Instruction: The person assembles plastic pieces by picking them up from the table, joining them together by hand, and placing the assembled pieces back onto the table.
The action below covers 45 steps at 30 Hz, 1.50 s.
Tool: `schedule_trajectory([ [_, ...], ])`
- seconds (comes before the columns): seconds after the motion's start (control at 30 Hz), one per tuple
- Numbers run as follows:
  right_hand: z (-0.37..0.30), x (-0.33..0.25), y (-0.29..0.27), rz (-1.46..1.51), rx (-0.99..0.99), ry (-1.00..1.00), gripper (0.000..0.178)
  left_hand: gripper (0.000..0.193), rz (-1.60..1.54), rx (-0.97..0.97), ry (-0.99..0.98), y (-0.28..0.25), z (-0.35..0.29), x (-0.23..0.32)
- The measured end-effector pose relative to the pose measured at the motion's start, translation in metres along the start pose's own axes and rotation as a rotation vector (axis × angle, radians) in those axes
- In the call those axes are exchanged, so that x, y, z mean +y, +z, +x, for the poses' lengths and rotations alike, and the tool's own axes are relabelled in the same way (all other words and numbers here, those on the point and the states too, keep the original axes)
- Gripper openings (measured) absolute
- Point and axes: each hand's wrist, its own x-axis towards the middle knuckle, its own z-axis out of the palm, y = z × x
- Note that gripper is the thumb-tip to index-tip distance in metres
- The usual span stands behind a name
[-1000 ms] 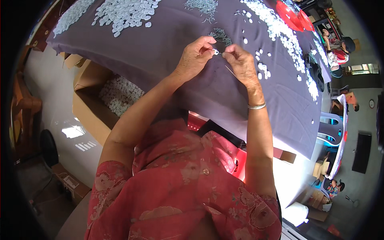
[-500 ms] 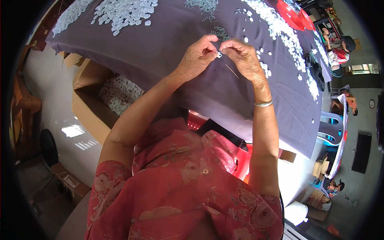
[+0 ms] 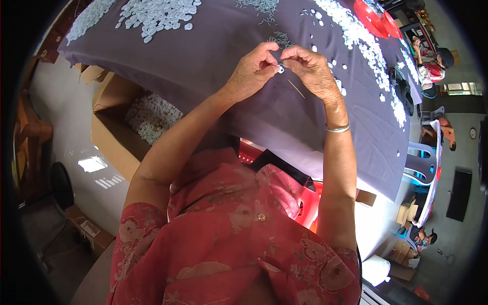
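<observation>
Fingers [image 3: 268,55] of both hands meet over the purple-grey cloth, pinched together on one small white disc [image 3: 280,67] that sits right between the two sets of fingertips. The left hand [image 3: 252,71] closes thumb and forefinger on the disc from its side, and the right hand [image 3: 311,70] nips it from the other, so the two hands touch at that point. A thin pale stick or needle [image 3: 296,88] slants down from under the right hand; I cannot tell exactly how it is gripped.

Going from biggest to smallest about them: the surface [image 3: 213,56] under its dark cloth fills the upper part of the view. An open cardboard box [image 3: 109,137] stands on the floor to the person's left, below the surface edge, with a mass of white pieces inside. A broad heap of white discs [image 3: 157,12] lies at the far left of the cloth, and a long band of them [image 3: 363,46] runs down the right side. A red tray [image 3: 373,15] sits at the far right corner. A silver bangle [image 3: 337,128] circles the right wrist. A few loose discs [image 3: 338,86] lie just beside the right hand.
</observation>
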Motion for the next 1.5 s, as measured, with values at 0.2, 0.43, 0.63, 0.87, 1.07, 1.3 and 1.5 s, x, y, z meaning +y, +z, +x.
schedule_trajectory([
  [0.2,0.0,-0.004,0.002,-0.004,-0.034,-0.008,0.01,0.045,0.014,0.003,0.017,0.0,0.0,-0.001],
  [0.43,0.0,-0.013,-0.004,-0.042,-0.078,0.068,0.012,0.045,0.013,-0.016,-0.001,0.0,0.0,-0.002],
  [0.63,-0.001,-0.012,-0.002,-0.049,-0.082,0.062,0.012,0.04,-0.021,0.037,0.06,0.003,0.0,-0.001],
  [0.87,0.0,-0.018,-0.002,-0.096,-0.083,0.043,0.011,0.042,0.013,0.042,0.025,0.002,0.0,0.003],
  [1.07,0.002,-0.027,-0.001,-0.188,-0.106,-0.013,0.011,0.044,0.109,0.031,0.016,0.001,-0.001,0.005],
  [1.3,0.005,-0.026,0.004,-0.184,-0.062,0.05,0.009,0.054,0.006,0.076,-0.043,0.002,-0.003,0.011],
  [1.5,0.01,-0.037,0.005,-0.285,-0.12,-0.012,0.009,0.054,-0.011,0.118,-0.06,0.002,-0.005,0.013],
])
